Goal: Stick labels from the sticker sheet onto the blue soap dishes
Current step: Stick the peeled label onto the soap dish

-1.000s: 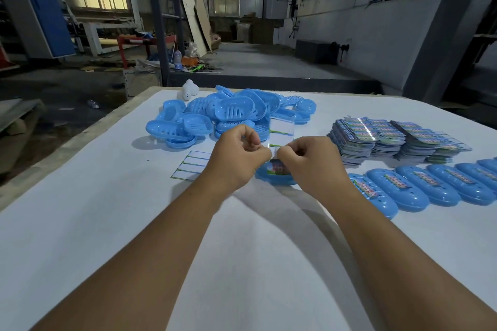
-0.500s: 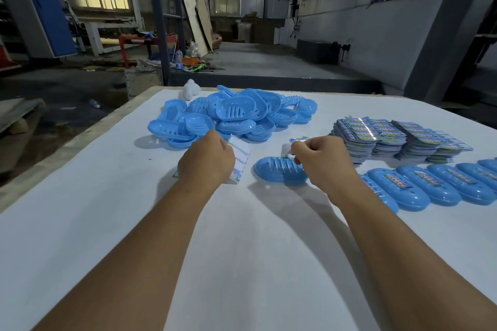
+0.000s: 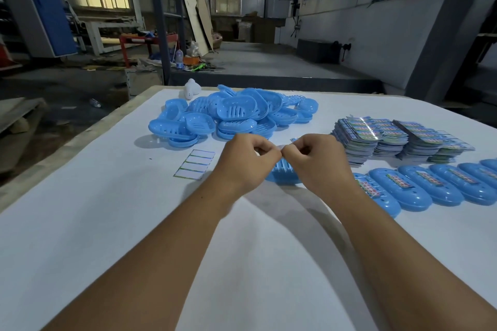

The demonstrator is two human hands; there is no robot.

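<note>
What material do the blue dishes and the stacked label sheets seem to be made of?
Blue dishes: likely moulded plastic, smooth with a slight sheen, with even colour and slotted ribs. Label sheets: probably glossy coated paper or film, thin printed layers that reflect the light.

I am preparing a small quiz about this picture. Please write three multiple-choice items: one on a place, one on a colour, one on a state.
1. Where is the pile of unlabelled soap dishes?
A. far side of the table, left of the sticker stacks
B. on the floor
C. under the arms

2. What colour are the dishes?
A. red
B. blue
C. green

3. How are the hands?
A. flat on the table
B. fingertips together above one dish
C. out of sight

Answers: 1 A, it lies left of the sticker stacks; 2 B, all look blue; 3 B, left hand and right hand meet over the dish.
</note>
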